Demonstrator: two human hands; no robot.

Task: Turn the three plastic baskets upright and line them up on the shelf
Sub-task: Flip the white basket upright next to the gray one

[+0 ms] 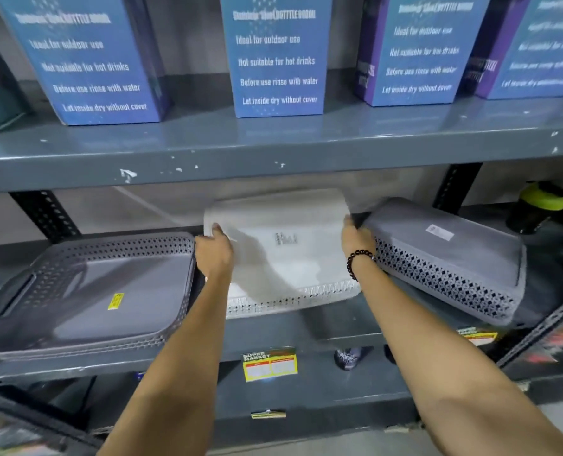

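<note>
Apparently both hands, left hand (pixel 215 255) and right hand (pixel 359 238), grip blurred white basket (pixel 283 255); fingertips hidden.

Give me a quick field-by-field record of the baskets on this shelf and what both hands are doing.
left grey perforated plastic basket: upright, open side up, yellow sticker inside
middle white plastic basket: bottom facing the camera, tilted, blurred
right grey plastic basket: upside down, tilted, white label on its base
left hand: gripping the white basket's left edge
right hand: gripping its right edge, beaded bracelet on the wrist
grey metal shelf: holds all three baskets
</note>
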